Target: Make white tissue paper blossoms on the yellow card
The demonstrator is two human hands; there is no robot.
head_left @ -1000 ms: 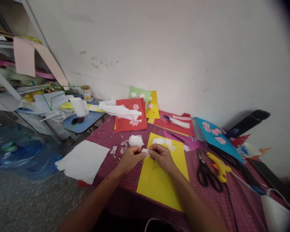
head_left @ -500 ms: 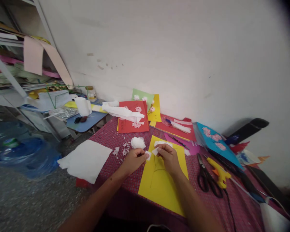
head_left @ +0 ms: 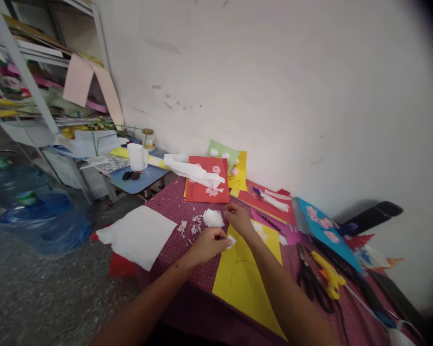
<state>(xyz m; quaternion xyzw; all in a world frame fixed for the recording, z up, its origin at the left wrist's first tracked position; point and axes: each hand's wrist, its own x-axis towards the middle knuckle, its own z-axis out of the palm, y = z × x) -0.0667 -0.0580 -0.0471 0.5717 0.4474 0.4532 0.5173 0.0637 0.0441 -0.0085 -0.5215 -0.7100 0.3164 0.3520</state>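
My left hand [head_left: 210,246] pinches a small white tissue piece [head_left: 231,241] above the left edge of a yellow sheet [head_left: 240,288]. Curled fingers of my right hand [head_left: 239,217] are at the right side of a white tissue pile [head_left: 213,218]; whether anything is between them is hidden. Faint pencil lines mark the yellow sheet, and more white tissue [head_left: 260,230] lies on its upper part, partly behind my right wrist. Torn white scraps [head_left: 195,226] are scattered left of the pile.
A large white tissue sheet [head_left: 137,235] hangs over the table's left edge. Black scissors [head_left: 312,281] and a yellow glue gun [head_left: 330,276] lie on the right. Behind are a red card [head_left: 205,192] with pink flowers, a pen [head_left: 270,223] and a blue card [head_left: 328,230].
My right hand has moved left and away from the sheet to the tissue pile; the white piece it held no longer shows. My left hand keeps its piece. The view has shifted left.
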